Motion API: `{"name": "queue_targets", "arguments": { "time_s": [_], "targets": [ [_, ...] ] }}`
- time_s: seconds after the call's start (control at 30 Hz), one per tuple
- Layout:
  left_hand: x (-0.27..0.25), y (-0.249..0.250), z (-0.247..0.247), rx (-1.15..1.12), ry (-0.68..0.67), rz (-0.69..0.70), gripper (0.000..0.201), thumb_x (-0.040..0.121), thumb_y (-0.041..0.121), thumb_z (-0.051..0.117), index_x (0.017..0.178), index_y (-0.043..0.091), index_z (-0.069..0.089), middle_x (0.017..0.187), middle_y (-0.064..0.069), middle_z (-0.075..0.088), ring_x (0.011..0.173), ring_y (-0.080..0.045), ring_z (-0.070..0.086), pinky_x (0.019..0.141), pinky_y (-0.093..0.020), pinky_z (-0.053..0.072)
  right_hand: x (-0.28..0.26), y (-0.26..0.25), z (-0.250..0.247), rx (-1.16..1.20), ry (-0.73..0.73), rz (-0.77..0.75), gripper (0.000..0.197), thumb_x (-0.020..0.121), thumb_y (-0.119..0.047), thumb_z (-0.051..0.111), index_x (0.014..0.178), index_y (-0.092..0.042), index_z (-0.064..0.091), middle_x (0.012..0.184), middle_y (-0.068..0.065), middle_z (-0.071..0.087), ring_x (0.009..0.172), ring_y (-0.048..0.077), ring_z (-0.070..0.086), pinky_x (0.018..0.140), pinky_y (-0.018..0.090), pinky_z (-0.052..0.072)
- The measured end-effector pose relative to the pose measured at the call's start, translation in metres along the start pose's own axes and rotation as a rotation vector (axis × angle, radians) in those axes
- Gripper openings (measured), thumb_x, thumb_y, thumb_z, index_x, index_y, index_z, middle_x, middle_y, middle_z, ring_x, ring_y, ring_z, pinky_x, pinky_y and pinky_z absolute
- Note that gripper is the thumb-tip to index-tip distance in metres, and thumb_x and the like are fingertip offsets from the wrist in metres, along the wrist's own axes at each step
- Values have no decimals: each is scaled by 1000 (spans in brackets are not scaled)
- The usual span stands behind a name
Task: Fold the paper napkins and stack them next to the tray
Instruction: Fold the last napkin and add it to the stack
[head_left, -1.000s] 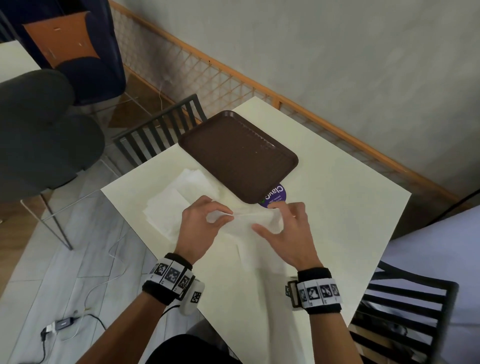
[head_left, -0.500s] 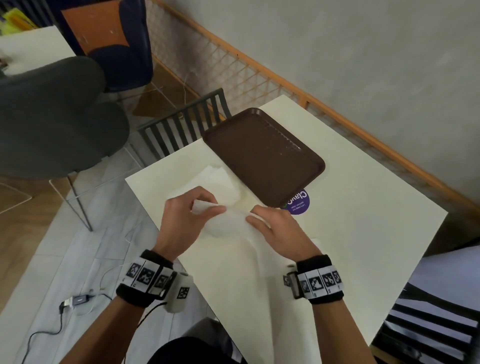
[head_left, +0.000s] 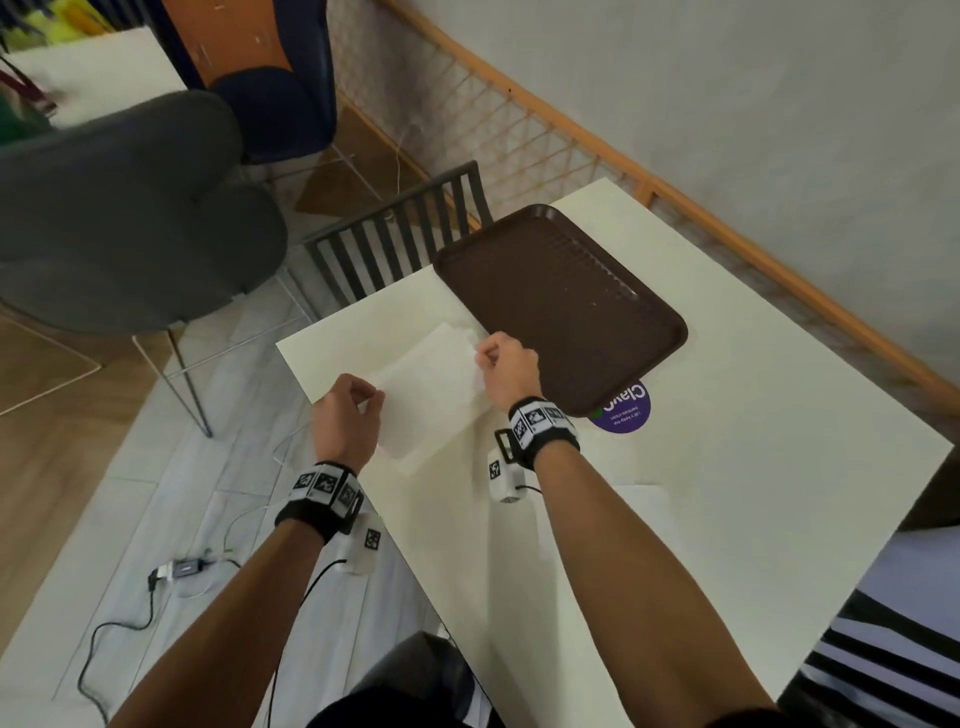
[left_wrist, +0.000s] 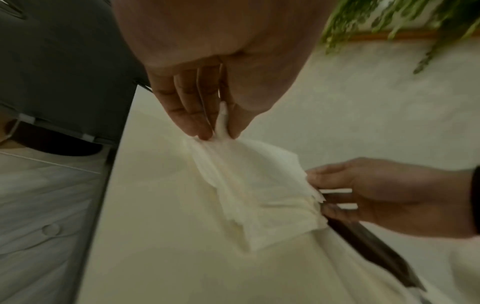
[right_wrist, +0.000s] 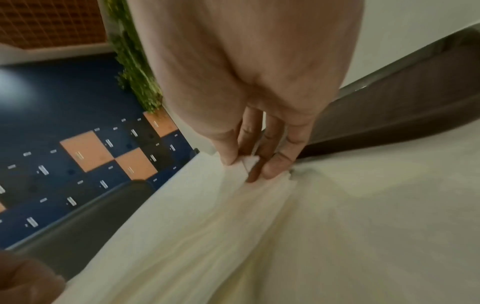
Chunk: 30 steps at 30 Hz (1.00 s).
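White napkin now beside tray

Purple sticker on table — grey chair (left) nearby.

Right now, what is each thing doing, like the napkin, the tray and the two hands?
Paper napkin: held stretched between both hands, over the other napkins.
Left hand: pinches one napkin corner.
Right hand: pinches the opposite corner.
Brown tray: empty, flat on the table.

napkins on table — left of tray
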<state>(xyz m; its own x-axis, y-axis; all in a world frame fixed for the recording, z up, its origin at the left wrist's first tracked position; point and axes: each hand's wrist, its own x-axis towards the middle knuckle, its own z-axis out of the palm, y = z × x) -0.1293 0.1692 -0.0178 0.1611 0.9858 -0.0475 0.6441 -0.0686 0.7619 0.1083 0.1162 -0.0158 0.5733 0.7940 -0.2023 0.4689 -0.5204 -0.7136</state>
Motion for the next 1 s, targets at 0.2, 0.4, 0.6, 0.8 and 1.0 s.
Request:
{"name": "queue_targets", "arguments": {
  "time_s": [0.2, 0.4, 0.6, 0.8, 1.0],
  "targets": [
    [-20, 9, 8, 187, 89, 211, 30, 92, 17, 79, 118, 14, 64, 123, -11, 60, 110, -32, 53, 96, -43, 48, -12, -3, -32, -55, 86, -68, 10, 103, -25, 67, 113, -22, 66, 112, 4, 71, 105, 26, 64, 89, 38, 53],
    [-69, 44, 36, -7, -325, 266, 13, 98, 34, 75, 103, 24, 69, 89, 13, 72, 81, -2, 68, 79, -27, 58, -71, 71, -110, -204, -30, 47, 7, 97, -30, 75, 101, -30, 69, 105, -5, 76, 104, 22, 72, 90, 33, 52],
    [-117, 45, 87, 29, -555, 374, 28, 92, 43, 79, 114, 32, 66, 103, 12, 59, 89, -9, 63, 86, -36, 58, -144, 159, -137, -490, -216, 280, 58, 77, -42, 95, 118, -38, 53, 119, -12, 58, 120, 24, 53, 101, 45, 49],
    [-133, 64, 96, -18, -543, 604, 45, 88, 41, 83, 127, 29, 65, 127, 11, 55, 117, -13, 48, 106, -26, 42, -179, 174, -132, -301, -133, 201, 26, 88, -38, 88, 108, -34, 72, 110, -4, 69, 116, 30, 64, 92, 40, 49],
    [-125, 106, 72, -93, -856, 669, 46, 90, 46, 84, 131, 35, 67, 125, 20, 70, 117, -2, 62, 104, -25, 47, -204, 96, -168, -145, -45, -190, 6, 95, -28, 85, 96, -28, 80, 82, -15, 72, 78, -3, 64, 72, 19, 43]
  ]
}}
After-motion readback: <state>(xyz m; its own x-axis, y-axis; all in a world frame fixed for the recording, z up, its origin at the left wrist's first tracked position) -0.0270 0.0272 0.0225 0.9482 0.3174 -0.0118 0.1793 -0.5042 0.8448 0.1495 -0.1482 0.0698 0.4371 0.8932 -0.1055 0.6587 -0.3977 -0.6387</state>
